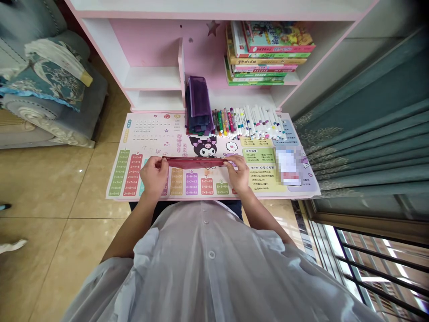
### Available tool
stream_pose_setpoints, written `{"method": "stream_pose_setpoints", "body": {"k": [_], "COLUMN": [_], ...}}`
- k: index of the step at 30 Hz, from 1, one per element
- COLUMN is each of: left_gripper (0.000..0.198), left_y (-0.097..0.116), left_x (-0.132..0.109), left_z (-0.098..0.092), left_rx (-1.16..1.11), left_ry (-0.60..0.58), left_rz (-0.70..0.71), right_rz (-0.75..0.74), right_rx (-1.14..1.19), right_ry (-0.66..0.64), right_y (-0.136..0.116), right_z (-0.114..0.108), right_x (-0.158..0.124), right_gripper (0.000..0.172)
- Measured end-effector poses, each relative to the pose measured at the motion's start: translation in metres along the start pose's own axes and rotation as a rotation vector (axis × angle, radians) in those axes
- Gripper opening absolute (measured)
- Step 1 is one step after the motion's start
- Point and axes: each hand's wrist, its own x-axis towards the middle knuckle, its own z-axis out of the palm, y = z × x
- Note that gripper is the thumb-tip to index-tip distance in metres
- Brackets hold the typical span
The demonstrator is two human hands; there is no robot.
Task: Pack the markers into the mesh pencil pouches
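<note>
A dark red mesh pouch is stretched level between my two hands, just above the front half of the desk. My left hand pinches its left end, thumb against fingers. At the opposite end my right hand grips the corner in the same way. Behind the pouch lies a stack of folded purple and dark mesh pouches. To the right of that stack are rows of markers and pens, several with white barrels and coloured ends.
A printed desk mat covers the pink-edged desk. A phone, partly blurred, lies at the right. Stacked books fill part of the shelf above. A curtain hangs on the right, and a sofa stands on the left.
</note>
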Motion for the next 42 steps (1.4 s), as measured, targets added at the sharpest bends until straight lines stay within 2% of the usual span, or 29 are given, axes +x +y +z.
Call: {"method": "stream_pose_setpoints", "body": {"k": [4,16,26,29,31,32,34,36,37,39,42], "left_gripper": [0.021,0.019,0.016,0.012,0.022,0.022,0.019,0.017,0.017,0.018,0.022], "left_y": [-0.006,-0.004,-0.003,0.002,0.013,0.019,0.033,0.045,0.049,0.054,0.056], "left_x": [0.002,0.004,0.011,0.015,0.021,0.025,0.032,0.039,0.041,0.044,0.044], "left_z": [-0.003,-0.01,-0.018,-0.02,-0.021,-0.021,-0.019,-0.013,-0.009,-0.001,0.008], "left_rx": [0.003,-0.031,0.002,0.029,0.05,0.059,0.075,0.128,0.162,0.221,0.255], "left_ry": [0.002,-0.027,-0.11,-0.09,-0.071,-0.117,-0.315,-0.523,-0.588,-0.661,-0.694], "left_rz": [-0.011,-0.073,-0.073,0.031,0.183,0.278,0.449,0.522,0.527,0.525,0.548], "right_rz": [0.016,0.012,0.032,0.048,0.057,0.058,0.057,0.059,0.064,0.081,0.12], "right_rx": [0.001,0.0,0.03,0.033,0.033,0.034,0.039,0.051,0.059,0.072,0.079], "right_ry": [-0.031,-0.039,-0.051,-0.063,-0.078,-0.083,-0.091,-0.095,-0.093,-0.088,-0.085], "right_y": [-0.001,-0.001,0.0,0.002,0.003,0.003,0.004,0.004,0.004,0.005,0.007], "right_z": [-0.001,0.0,0.001,0.0,-0.001,-0.001,-0.002,-0.001,0.0,0.002,0.007], "right_x": [0.002,0.004,0.005,0.007,0.01,0.011,0.015,0.018,0.02,0.023,0.027], "right_gripper": [0.017,0.016,0.017,0.017,0.017,0.018,0.018,0.018,0.017,0.018,0.021]}}
